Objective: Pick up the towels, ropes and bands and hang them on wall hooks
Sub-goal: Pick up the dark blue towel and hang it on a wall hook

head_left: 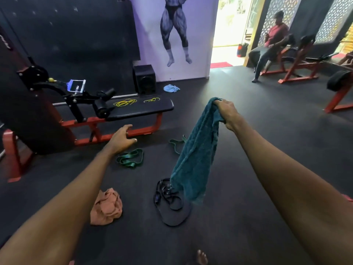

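My right hand [228,114] grips the top of a teal towel [196,155], which hangs down over the floor. My left hand [122,139] is open, fingers spread, above a green band [130,157] lying on the floor. A second green band [176,143] shows partly behind the towel. Below the towel lies a tangle of black bands [168,201]. An orange towel [106,207] is crumpled near my left forearm. A light blue towel [171,88] lies by the far wall. Two yellow ropes [125,102] [151,100] rest on the black bench pad.
A red-framed bench machine [133,109] stands at the left with a black speaker [144,79] behind it. A person sits on red equipment [298,69] at the far right, near a bright doorway. Dark rubber floor [238,217] spreads around me. No wall hooks are in view.
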`<state>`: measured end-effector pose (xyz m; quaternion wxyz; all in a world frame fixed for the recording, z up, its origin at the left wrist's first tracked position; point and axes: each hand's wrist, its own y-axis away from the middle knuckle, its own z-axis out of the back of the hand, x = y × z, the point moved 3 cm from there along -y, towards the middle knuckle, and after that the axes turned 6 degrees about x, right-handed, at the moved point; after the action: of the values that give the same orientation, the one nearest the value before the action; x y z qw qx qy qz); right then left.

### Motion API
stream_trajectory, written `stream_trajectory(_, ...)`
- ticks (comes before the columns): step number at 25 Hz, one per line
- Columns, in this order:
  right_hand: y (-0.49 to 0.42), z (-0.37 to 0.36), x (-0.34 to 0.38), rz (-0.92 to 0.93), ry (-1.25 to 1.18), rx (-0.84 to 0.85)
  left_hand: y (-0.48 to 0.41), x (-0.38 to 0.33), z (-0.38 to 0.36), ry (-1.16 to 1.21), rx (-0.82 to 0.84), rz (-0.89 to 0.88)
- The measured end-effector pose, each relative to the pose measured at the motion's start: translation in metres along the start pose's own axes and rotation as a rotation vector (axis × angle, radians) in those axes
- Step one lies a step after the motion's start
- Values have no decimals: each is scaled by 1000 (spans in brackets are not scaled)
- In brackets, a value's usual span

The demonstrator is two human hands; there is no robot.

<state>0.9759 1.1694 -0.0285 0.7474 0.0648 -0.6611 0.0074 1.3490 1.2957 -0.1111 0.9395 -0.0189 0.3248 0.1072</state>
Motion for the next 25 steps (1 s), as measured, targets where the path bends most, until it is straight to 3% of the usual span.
stream_trajectory(3,-83,13,3,58,72,6,-81,-17,-5,-25,-9,1)
stream_trajectory(6,-174,34,7,144,299,-53,-170,-39,-23,-41,16,17)
stream_trajectory(9,-264,54,9,96,414,-48,-254,-69,-38,-30,14,45)
stream_trajectory(17,-491,90,11,24,405,157,-471,-146,-81,14,-35,14)
stream_trajectory(25,-720,112,52,71,392,186,-695,-180,-94,35,-82,67)
